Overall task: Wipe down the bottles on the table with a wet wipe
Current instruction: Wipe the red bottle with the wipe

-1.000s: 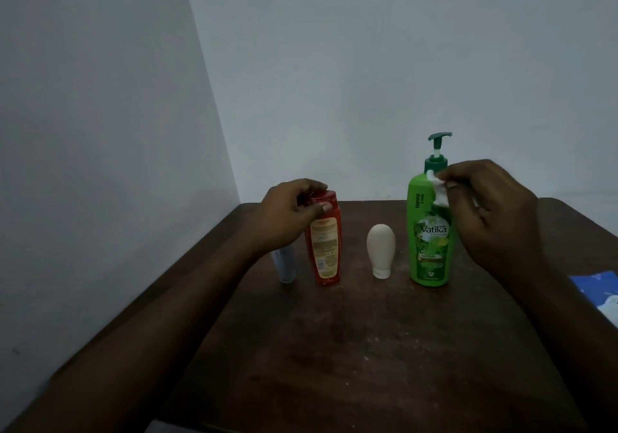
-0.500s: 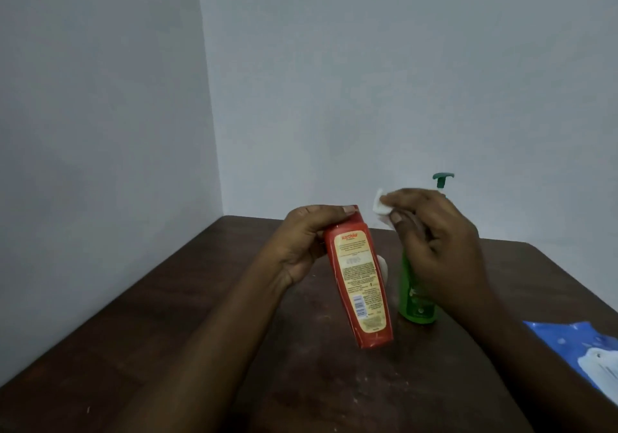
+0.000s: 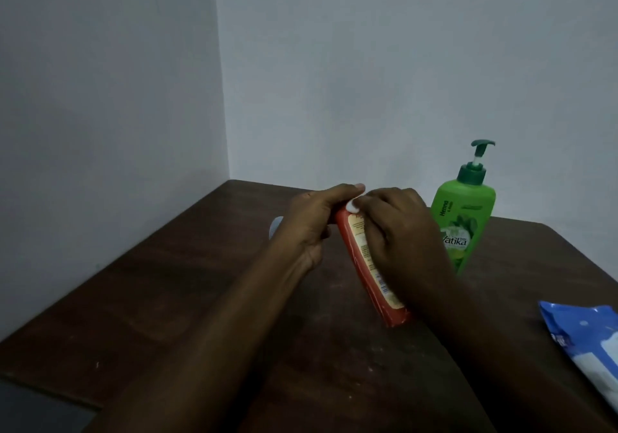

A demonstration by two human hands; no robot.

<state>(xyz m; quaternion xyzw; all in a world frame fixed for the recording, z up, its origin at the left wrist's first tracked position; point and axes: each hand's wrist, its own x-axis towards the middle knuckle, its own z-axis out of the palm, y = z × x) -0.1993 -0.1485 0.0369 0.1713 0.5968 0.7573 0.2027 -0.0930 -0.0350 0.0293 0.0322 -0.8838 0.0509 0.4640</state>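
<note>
Red plastic bottle [image 3: 368, 265] with a cream label is gripped at its cap end by the left hand [image 3: 311, 228], thumb on top and fingers curled round the neck. The bottle is tilted, cap away from the person and base nearer and lower. Whether the base touches the table cannot be told. Judgement: it is held at this slant to turn the label face up to the wiping hand and to brace it against pressure.

The right hand [image 3: 401, 242] lies over the label face just below the cap, fingers bent down on a white wet wipe [image 3: 351, 205]. Only a small corner of the wipe shows, at the fingertips, touching the top of the bottle beside the left thumb. Most of the bottle's body extends below and to the right of the left-hand grip, under the right palm and wrist. Judgement: the stroke is starting at the cap end, with the length of the bottle not yet wiped.

A green plastic pump bottle [image 3: 463, 218] stands upright just behind the right hand, apart from it. A small pale bottle [image 3: 276, 227] shows partly behind the left hand. A blue and white wipe pack [image 3: 588, 342] lies flat near the right edge of the dark brown wooden table [image 3: 200, 299].
</note>
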